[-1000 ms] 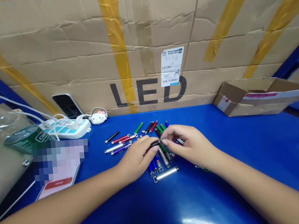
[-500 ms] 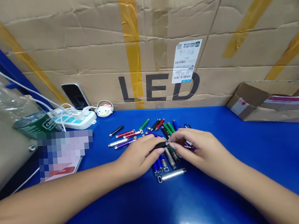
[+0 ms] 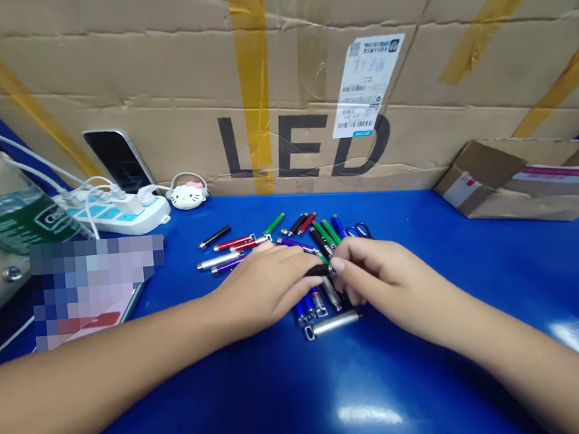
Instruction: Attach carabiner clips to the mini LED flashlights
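The left hand (image 3: 269, 280) grasps a slim black cylindrical tube (image 3: 318, 269) between thumb and fingers, much of its length hidden in the grip. The right hand (image 3: 340, 266) is pinched closed at the tube's opposite end, thumb and fingertips touching it; whether they also hold a separate end piece is too small to tell. So the tube lies directly between the two hands, to the right of the left palm and up against the right fingertips, its long axis running nearly crosswise from one hand to the other. Neither hand is nearer, as both touch it. Just below them, closer to the person, a silver metallic tube (image 3: 338, 323) with a small loop at its left end rests on the glossy blue surface (image 3: 223, 396), roughly in line with the same crosswise direction. Beyond the hands, a shiny purple tube (image 3: 298, 245) lies aslant, while slender green tubes (image 3: 331, 232) point away from the person. Farther left lies a slim red tube (image 3: 233, 243), and a small open brown cardboard box (image 3: 509, 206) sits well apart to the right.
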